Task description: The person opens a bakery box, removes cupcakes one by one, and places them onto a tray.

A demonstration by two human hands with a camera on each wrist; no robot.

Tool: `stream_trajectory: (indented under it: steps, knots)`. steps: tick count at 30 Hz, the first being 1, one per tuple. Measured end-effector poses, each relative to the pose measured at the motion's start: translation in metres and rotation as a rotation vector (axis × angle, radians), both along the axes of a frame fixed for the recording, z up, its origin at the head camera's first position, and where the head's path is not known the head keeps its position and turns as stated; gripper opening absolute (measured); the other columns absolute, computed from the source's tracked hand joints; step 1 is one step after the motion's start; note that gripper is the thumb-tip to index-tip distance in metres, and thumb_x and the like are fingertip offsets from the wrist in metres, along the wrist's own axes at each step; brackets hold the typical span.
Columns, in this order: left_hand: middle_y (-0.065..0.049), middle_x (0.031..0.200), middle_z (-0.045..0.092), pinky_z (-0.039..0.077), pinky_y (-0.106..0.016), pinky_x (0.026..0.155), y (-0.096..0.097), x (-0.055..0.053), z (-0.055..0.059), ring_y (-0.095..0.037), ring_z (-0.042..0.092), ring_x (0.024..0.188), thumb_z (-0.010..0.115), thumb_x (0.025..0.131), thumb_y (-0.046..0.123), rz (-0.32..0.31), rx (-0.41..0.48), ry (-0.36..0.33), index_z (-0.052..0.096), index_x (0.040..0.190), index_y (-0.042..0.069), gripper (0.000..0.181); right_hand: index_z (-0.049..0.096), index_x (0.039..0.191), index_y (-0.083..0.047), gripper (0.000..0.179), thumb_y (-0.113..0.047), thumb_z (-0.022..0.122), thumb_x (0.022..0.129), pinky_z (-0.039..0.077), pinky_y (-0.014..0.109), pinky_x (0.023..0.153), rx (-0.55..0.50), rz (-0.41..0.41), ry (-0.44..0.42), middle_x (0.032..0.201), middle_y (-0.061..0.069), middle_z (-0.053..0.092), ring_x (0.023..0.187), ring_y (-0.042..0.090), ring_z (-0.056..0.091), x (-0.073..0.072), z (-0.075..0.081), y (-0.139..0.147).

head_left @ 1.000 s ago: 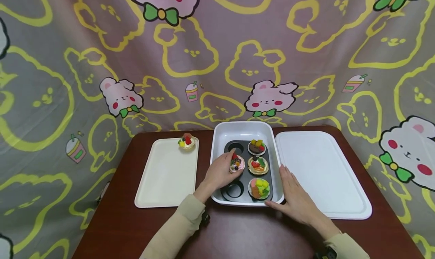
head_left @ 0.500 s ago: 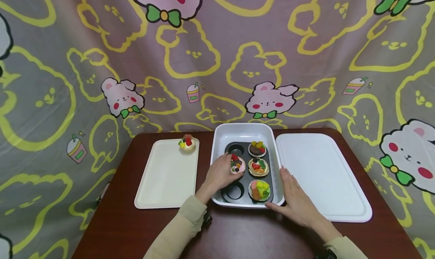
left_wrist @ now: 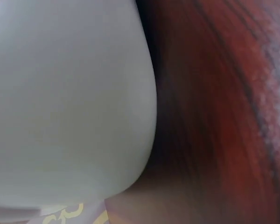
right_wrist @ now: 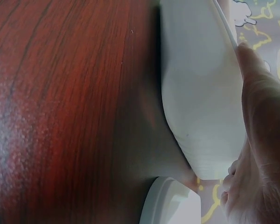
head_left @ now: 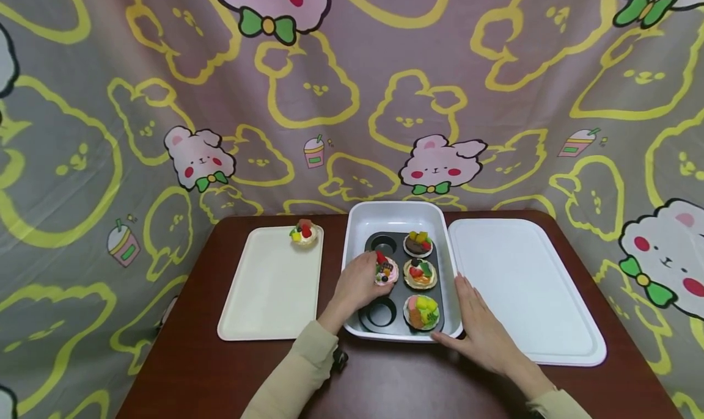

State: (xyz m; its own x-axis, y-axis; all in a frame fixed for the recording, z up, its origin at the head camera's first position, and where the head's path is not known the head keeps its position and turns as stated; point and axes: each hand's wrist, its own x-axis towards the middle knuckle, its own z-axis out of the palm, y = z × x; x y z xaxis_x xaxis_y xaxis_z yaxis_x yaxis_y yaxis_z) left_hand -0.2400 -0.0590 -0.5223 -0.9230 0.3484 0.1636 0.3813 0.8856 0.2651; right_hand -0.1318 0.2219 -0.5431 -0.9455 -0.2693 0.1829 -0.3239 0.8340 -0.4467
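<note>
In the head view, my left hand (head_left: 356, 286) holds a fruit tart (head_left: 387, 270) with pink cream and berries at the middle-left cup of a dark muffin tin (head_left: 399, 321). Thumb and fingers grip it from the left side. The tin lies inside a deep white rectangular pan (head_left: 393, 211). Along the pan's right rim rests my right hand (head_left: 484, 330), fingers straight and thumb at the near corner. The right wrist view shows that hand (right_wrist: 266, 126) against the pan's outer wall (right_wrist: 200, 88). Only the pan's wall (left_wrist: 74, 102) and tabletop fill the left wrist view.
The tin's right column holds a chocolate tart (head_left: 418, 245), an orange-and-strawberry tart (head_left: 420, 275) and a mixed-fruit tart (head_left: 421, 312). Left of the pan lies a cream tray (head_left: 269, 291) with one tart (head_left: 304, 233) at its far right corner. A white tray (head_left: 522, 272) lies to the right.
The head view has shifted slightly. Both hands keep their places, the left on the same tart and the right along the pan's rim.
</note>
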Motion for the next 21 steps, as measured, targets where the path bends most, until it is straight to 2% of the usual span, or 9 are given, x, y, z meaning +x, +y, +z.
stream_trajectory:
  steps: [8, 11, 17, 21]
  knots:
    - [-0.007, 0.109, 0.073, 0.062, -0.039, 0.095, 0.0000, 0.0001, 0.0013, -0.022, 0.069, 0.099, 0.090, 0.082, 0.046, -0.008, 0.018, -0.031, 0.068, 0.128, 0.003, 0.067, 0.012, 0.174, 0.004, 0.130, -0.062, 0.085, 0.088, -0.011, 0.009, 0.128, -0.016, -0.004, 0.015, 0.178, 0.033, 0.024, 0.162, 0.052, 0.034, 0.0035, -0.0015, -0.0024]
    - [-0.009, 0.113, 0.074, 0.061, -0.040, 0.099, -0.0005, 0.0002, 0.0013, -0.023, 0.070, 0.103, 0.090, 0.082, 0.044, -0.016, 0.028, -0.042, 0.067, 0.132, 0.001, 0.070, 0.013, 0.173, 0.005, 0.130, -0.061, 0.086, 0.087, -0.012, 0.006, 0.126, -0.018, -0.002, 0.025, 0.178, 0.034, 0.025, 0.161, 0.053, 0.036, 0.0036, -0.0010, -0.0027]
    - [-0.016, 0.127, 0.077, 0.059, -0.043, 0.111, -0.0020, 0.0005, 0.0008, -0.031, 0.072, 0.125, 0.089, 0.082, 0.043, -0.027, 0.029, -0.060, 0.063, 0.141, -0.002, 0.078, 0.012, 0.174, 0.004, 0.132, -0.059, 0.087, 0.086, -0.012, 0.004, 0.123, -0.022, 0.006, 0.038, 0.177, 0.035, 0.027, 0.159, 0.054, 0.038, 0.0022, 0.0003, -0.0007]
    - [-0.014, 0.126, 0.077, 0.062, -0.042, 0.106, -0.0029, 0.0020, 0.0024, -0.028, 0.074, 0.118, 0.090, 0.083, 0.042, -0.020, 0.060, -0.086, 0.061, 0.143, -0.001, 0.080, 0.012, 0.173, 0.004, 0.132, -0.060, 0.087, 0.086, -0.012, 0.003, 0.124, -0.018, 0.008, 0.042, 0.176, 0.035, 0.027, 0.158, 0.054, 0.038, 0.0015, 0.0006, -0.0004]
